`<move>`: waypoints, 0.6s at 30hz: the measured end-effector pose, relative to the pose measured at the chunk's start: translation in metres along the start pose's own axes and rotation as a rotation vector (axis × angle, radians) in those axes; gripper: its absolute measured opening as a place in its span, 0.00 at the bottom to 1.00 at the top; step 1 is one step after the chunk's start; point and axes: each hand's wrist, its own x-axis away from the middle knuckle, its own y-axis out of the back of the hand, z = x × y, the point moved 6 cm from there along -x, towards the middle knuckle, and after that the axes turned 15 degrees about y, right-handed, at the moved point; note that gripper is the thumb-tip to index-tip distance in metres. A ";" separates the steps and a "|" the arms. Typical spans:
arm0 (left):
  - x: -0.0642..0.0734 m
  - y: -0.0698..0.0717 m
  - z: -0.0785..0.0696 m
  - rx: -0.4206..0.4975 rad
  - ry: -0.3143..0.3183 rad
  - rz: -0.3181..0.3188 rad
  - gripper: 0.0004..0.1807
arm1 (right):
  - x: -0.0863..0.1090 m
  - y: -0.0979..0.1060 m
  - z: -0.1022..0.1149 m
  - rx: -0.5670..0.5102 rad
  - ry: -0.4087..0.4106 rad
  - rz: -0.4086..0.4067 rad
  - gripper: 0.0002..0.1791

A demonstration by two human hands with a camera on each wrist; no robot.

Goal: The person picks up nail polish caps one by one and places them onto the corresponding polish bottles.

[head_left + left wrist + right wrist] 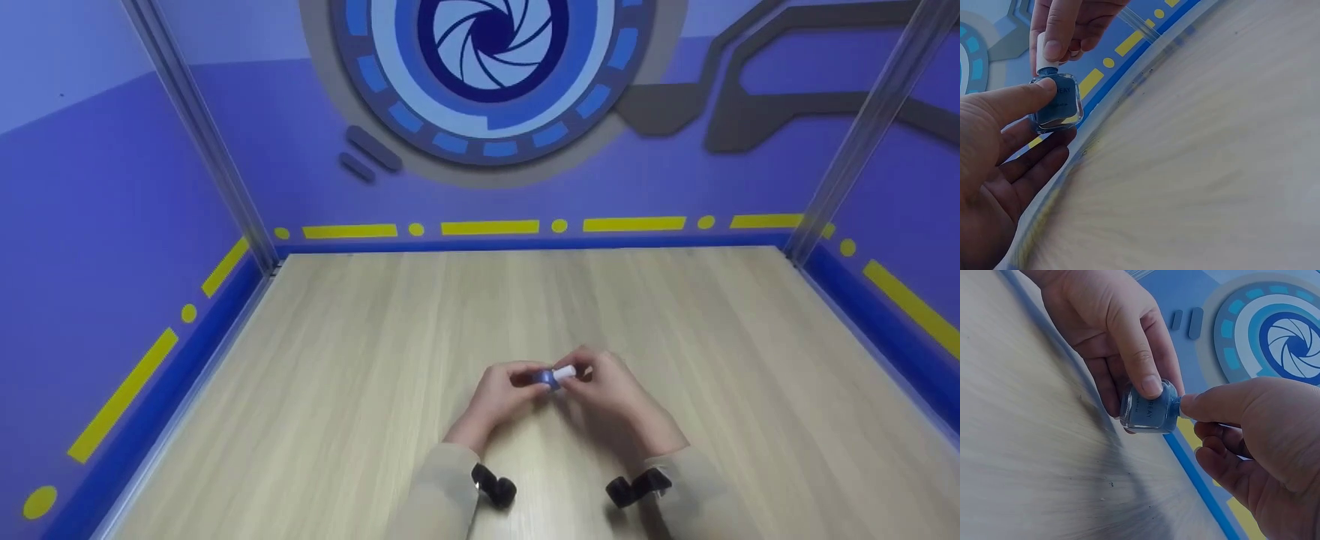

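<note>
A small clear-glass bottle of blue nail polish (1061, 104) is held above the table between both hands. My left hand (501, 390) pinches its body between thumb and fingers, the thumb lying over the printed front. At the neck, the white cap (564, 372) is gripped by the thumb and fingers of my right hand (611, 386). In the left wrist view a blue neck shows just below the cap. Whether the cap is tight or loosened I cannot tell. The right wrist view shows the cap mostly hidden behind my right thumb.
Under the hands lies a light wood-grain table (360, 322). Blue-purple panels with yellow dashes (489, 227) enclose its back and sides, with metal posts at the rear corners. A black wrist camera (493, 487) sits on the left sleeve, another (637, 486) on the right.
</note>
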 end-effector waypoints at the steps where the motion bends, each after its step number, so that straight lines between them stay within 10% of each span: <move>1: 0.000 0.000 0.000 -0.001 -0.004 0.004 0.15 | 0.000 0.000 0.000 0.003 -0.003 0.004 0.07; 18: -0.004 -0.009 0.000 0.284 0.078 0.060 0.16 | -0.001 0.013 -0.004 -0.216 -0.066 -0.097 0.23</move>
